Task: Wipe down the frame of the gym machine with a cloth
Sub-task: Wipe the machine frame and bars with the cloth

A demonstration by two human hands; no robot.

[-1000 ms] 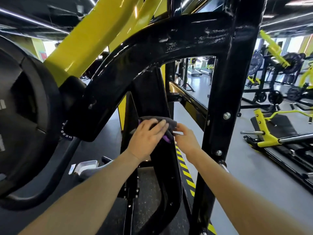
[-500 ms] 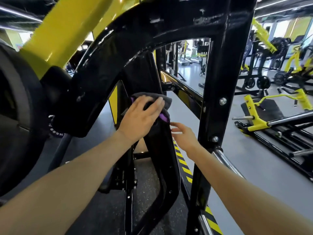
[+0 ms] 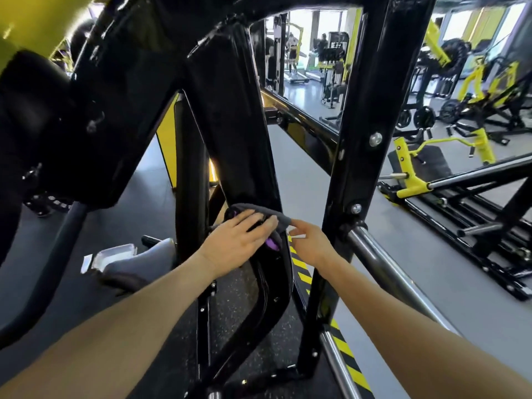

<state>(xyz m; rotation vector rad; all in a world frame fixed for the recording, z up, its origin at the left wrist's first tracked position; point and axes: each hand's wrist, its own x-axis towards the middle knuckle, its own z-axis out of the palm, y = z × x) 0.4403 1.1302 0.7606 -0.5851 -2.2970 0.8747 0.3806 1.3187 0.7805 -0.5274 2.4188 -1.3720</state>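
While the wiping stroke is under way, the cloth (image 3: 266,214) is pressed flat by the left hand (image 3: 236,244) against the slanted black frame member (image 3: 244,145), partway down it. Its right edge is pinched by the right hand (image 3: 306,240). A downward stroke toward the curved lower section seems called for next.
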